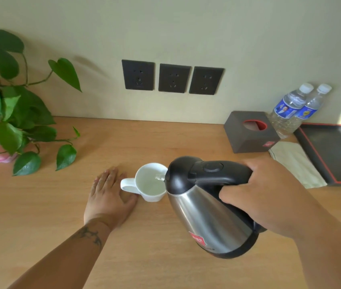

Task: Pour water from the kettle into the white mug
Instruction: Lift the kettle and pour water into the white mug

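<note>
Steel and black plastic: we see a brushed stainless-steel kettle with a black lid and handle tipped toward the left, its spout over the rim of the mug.
Mug: a white ceramic mug with a loop handle stands upright on the pale wooden worktop, near the middle, handle pointing left.
Water: a thin clear stream leaves the spout and lands inside the mug; we judge there is some water in it, though the level is hard to read.
Right hand: its grip is wrapped tight round the kettle's black handle, carrying the full weight clear of the worktop.
Left hand: its grip is spread flat, palm down on the worktop, holding nothing; the thumb side lies just beside the mug's handle and may touch it.
Step in hand: we take this to be the pour itself, under way.
Next move: we would keep the tilt gentle, watch the level rise, then bring the kettle back upright before the mug brims.
Surroundings: a green trailing plant in a pink pot at the left, well apart.
</note>
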